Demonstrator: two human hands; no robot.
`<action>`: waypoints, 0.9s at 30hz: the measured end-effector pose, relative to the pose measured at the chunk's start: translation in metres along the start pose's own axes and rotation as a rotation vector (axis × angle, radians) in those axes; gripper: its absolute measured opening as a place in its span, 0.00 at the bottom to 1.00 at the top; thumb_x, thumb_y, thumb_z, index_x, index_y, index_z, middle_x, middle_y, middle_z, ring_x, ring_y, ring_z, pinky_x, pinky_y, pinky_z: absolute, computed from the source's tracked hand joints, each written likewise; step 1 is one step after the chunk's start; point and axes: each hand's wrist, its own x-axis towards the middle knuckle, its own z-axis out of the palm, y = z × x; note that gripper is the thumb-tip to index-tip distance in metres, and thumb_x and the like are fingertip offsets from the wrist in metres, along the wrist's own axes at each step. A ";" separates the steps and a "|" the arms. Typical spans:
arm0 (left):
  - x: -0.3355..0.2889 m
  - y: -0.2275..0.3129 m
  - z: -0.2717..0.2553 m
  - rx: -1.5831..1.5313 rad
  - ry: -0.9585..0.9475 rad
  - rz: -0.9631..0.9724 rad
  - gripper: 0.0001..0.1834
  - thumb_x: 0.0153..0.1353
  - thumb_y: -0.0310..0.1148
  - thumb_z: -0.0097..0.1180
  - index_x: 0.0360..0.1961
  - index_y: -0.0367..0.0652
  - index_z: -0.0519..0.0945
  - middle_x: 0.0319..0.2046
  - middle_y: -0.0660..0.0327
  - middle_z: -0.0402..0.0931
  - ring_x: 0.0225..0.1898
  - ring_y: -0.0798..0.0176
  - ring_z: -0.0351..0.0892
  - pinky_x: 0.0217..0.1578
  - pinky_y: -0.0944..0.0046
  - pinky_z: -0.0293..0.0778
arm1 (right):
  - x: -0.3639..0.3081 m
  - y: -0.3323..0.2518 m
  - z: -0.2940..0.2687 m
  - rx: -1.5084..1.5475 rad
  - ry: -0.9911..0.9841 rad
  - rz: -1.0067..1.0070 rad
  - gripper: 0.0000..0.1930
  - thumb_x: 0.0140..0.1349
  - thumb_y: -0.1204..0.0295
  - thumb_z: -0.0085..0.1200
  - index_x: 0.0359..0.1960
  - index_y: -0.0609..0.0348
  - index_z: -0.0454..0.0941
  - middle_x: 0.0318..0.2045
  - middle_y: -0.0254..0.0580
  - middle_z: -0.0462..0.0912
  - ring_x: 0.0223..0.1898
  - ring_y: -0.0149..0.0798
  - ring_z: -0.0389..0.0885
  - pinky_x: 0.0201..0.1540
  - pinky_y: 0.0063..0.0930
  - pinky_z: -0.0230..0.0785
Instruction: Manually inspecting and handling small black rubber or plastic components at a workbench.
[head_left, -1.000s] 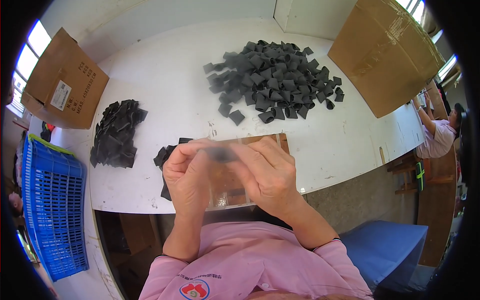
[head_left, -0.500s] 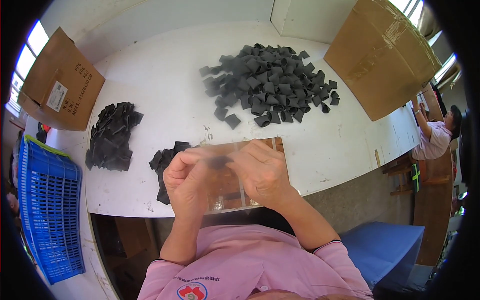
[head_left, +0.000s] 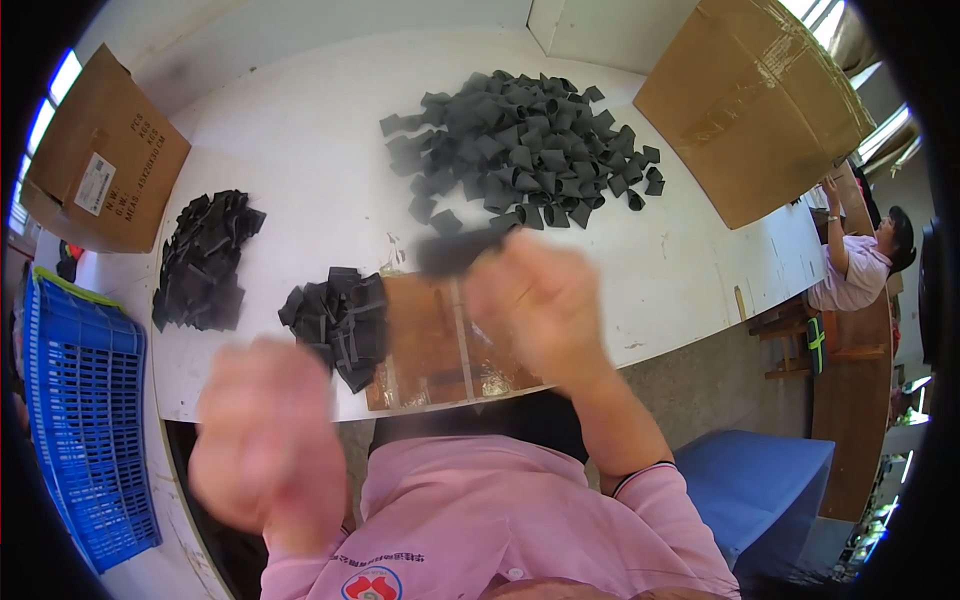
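My right hand [head_left: 540,315] is over the far part of a brown board [head_left: 425,345], its fingers closed on a dark fabric piece [head_left: 452,252]. That piece sticks out to the left and is smeared by motion. My left hand [head_left: 265,435] is at the table's front edge, left of the board, too blurred to make out its fingers. Between the hands, a small pile of flat black strips [head_left: 350,320] overlaps the board's left edge. Beyond the board spreads a large heap of dark grey fabric loops [head_left: 530,150].
More flat black pieces [head_left: 205,260] lie at the left of the white table [head_left: 310,160]. Cardboard boxes stand at the back left [head_left: 110,160] and back right [head_left: 755,110]. A blue basket [head_left: 85,420] is at far left, a blue bin [head_left: 755,490] at lower right. A person [head_left: 855,265] sits at far right.
My hands were together over the board, with a dark piece between them. They have parted: the left went left and nearer, the right went a little right and farther with the piece.
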 end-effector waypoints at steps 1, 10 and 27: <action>0.005 0.006 -0.004 -0.212 -0.062 0.035 0.11 0.54 0.36 0.50 0.36 0.42 0.75 0.32 0.58 0.69 0.38 0.60 0.62 0.29 0.65 0.60 | 0.012 0.006 -0.009 0.254 0.101 0.117 0.11 0.60 0.68 0.44 0.27 0.64 0.73 0.13 0.33 0.70 0.15 0.23 0.64 0.18 0.17 0.58; 0.007 0.069 0.042 0.015 0.360 0.072 0.04 0.51 0.28 0.52 0.30 0.47 0.75 0.28 0.67 0.69 0.34 0.67 0.62 0.32 0.71 0.59 | -0.033 0.108 -0.020 0.043 0.110 0.516 0.11 0.60 0.68 0.44 0.33 0.64 0.75 0.14 0.27 0.67 0.16 0.19 0.61 0.17 0.12 0.51; -0.008 -0.018 -0.017 0.545 -0.165 -0.423 0.07 0.45 0.16 0.47 0.28 0.33 0.74 0.28 0.55 0.74 0.30 0.62 0.72 0.31 0.67 0.67 | -0.084 0.143 0.005 -0.761 0.081 0.083 0.04 0.50 0.74 0.51 0.27 0.60 0.74 0.25 0.43 0.74 0.28 0.45 0.74 0.29 0.33 0.66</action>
